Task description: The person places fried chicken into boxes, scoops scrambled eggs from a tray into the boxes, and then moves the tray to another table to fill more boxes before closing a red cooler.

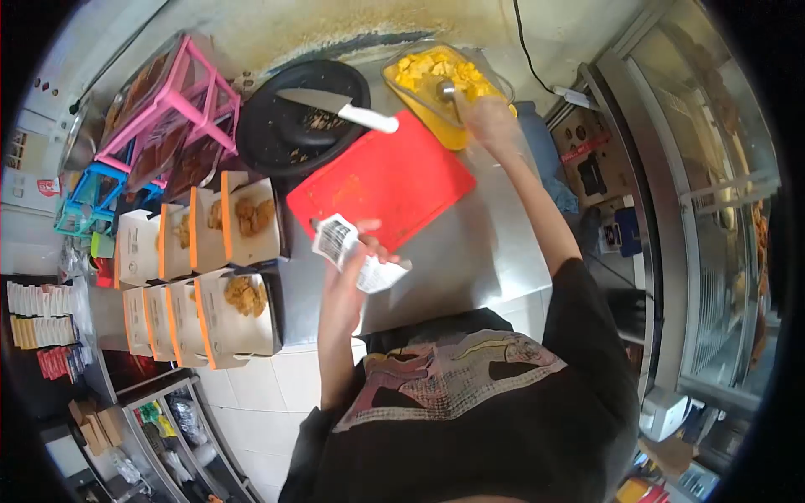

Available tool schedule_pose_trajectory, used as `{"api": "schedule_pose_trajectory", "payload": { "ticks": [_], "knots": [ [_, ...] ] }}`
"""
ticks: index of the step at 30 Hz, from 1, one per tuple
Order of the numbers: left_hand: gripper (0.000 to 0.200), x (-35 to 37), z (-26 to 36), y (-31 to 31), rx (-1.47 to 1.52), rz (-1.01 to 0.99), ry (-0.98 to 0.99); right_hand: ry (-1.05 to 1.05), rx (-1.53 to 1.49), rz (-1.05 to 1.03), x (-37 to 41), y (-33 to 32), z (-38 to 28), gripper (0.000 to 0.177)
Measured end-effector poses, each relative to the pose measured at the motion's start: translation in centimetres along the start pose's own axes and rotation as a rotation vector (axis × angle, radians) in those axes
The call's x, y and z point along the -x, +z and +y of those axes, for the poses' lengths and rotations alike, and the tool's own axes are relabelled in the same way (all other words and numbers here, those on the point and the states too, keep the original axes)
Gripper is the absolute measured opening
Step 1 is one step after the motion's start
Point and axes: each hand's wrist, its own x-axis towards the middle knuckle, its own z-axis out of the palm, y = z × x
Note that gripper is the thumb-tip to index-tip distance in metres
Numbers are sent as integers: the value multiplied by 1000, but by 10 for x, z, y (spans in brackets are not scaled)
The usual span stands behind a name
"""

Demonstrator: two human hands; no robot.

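My left hand (pixel 345 277) grips a white paper packet (pixel 335 239) with dark print on it, over the near edge of a red cutting board (pixel 390 180). Up and to the right, my right hand (pixel 493 124) is closed round the handle of a metal spoon (pixel 447 87). The spoon's head is in among yellow chunks of food (pixel 432 65), inside a clear container (pixel 453 136). A knife (pixel 323 100) with a white handle rests across a round black dish (pixel 260 138), its handle reaching over the board.
Left of the board stand two rows of open cardboard boxes (pixel 251 327), several holding pieces of fried food (pixel 245 296). Pink plastic stools (pixel 189 105) are stacked behind them. A glass-sided cabinet (pixel 713 210) stands on the right. The steel table (pixel 503 251) ends just before my body.
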Motion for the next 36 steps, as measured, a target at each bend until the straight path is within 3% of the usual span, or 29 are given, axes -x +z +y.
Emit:
{"api": "schedule_pose_trajectory", "payload": {
  "ticks": [1,3,7,10,13,15,16,18,19,21,25,27,28,30,33,36],
  "knots": [
    [32,-5,-7,14,-1,12,10,-13,-8,-3,-19,11,11,29],
    [31,-12,-16,37,-39,49,21,-377,168,-43,-46,50,28,18],
    [30,-43,-31,49,-52,34,-35,-370,331,9,-71,87,20,17],
    [30,-93,-54,56,-247,93,-54,-523,364,-169,-95,85,11,14],
    [36,-163,-84,68,-275,116,-46,-623,295,-218,-109,99,17,14],
    [39,-212,-117,63,-312,146,-8,-621,-53,-102,-120,135,35,14],
    [39,-236,-136,59,-303,155,-8,-631,-49,-109,-124,132,34,14],
    [49,-274,-165,57,-556,252,31,-604,70,-295,-141,107,25,27],
    [49,-280,-171,60,-546,261,27,-614,75,-303,-150,98,23,27],
    [58,-284,-182,64,-978,374,330,-880,345,-437,-163,85,26,33],
    [64,-269,-166,83,-861,416,96,-890,355,-609,-193,91,34,30],
    [62,-271,-170,83,-825,436,204,-922,119,-283,-195,98,34,27],
    [62,-270,-166,84,-824,441,204,-926,118,-284,-188,85,23,27],
    [62,-269,-161,87,-758,416,104,-946,102,-69,-172,61,5,24],
    [66,-275,-173,77,-792,404,181,-770,-142,-151,-165,111,18,18],
    [66,-279,-181,74,-816,418,288,-803,-53,-202,-155,139,23,16]
  ]
}}
